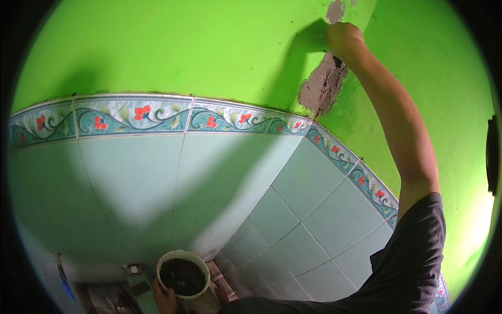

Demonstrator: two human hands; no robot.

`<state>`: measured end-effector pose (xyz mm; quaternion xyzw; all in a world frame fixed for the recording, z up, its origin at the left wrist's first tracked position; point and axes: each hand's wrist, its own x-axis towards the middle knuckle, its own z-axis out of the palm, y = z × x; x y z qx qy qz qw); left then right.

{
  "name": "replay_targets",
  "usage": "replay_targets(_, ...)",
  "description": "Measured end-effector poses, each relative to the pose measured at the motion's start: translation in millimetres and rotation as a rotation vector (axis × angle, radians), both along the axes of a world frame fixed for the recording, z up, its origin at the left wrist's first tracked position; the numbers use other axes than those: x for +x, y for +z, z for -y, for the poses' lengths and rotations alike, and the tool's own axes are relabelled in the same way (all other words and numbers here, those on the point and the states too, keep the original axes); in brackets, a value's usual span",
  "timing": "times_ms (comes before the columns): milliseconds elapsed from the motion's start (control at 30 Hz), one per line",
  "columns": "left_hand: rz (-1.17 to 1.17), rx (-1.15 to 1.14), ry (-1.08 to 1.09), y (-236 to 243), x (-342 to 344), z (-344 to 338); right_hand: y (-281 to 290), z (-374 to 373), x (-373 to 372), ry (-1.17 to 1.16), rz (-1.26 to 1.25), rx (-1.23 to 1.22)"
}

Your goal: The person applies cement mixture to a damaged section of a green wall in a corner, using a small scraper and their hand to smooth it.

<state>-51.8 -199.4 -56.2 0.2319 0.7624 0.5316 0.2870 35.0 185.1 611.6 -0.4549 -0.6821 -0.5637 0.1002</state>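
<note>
My right hand (344,39) is raised, fingers closed, at the corner of the green wall (172,47); what it grips is mostly hidden, with a small dark piece showing just below it. Beneath it a rough patch of wet grey mortar (319,89) runs down the corner to the floral tile border (141,114). A smaller grey patch (335,11) lies above the hand. Low in the picture, my left hand (164,295) holds a pale bucket (204,288) by its side, with dark wet material (182,275) inside.
Pale teal tiles (303,209) line both walls below the border. Behind the bucket the lower area holds reddish-brown pieces (222,277), a small fixture (133,269) and a thin upright object with blue on it (65,285). A dark object (491,154) sits at the far right edge.
</note>
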Motion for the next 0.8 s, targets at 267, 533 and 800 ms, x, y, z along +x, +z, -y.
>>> replay_targets(267,-0.095,0.077,0.107,-45.2,-2.9,11.6,0.2,-10.6,-5.4,0.070,0.005,0.039)
replay_targets(533,-0.051,0.119,0.131,-47.3,-9.1,8.5,17.4,-19.4,14.1,0.136,0.029,0.006)
replay_targets(800,-0.040,0.139,0.120,-41.3,-12.5,0.7,36.6,-8.6,1.1,-0.104,0.092,-0.009)
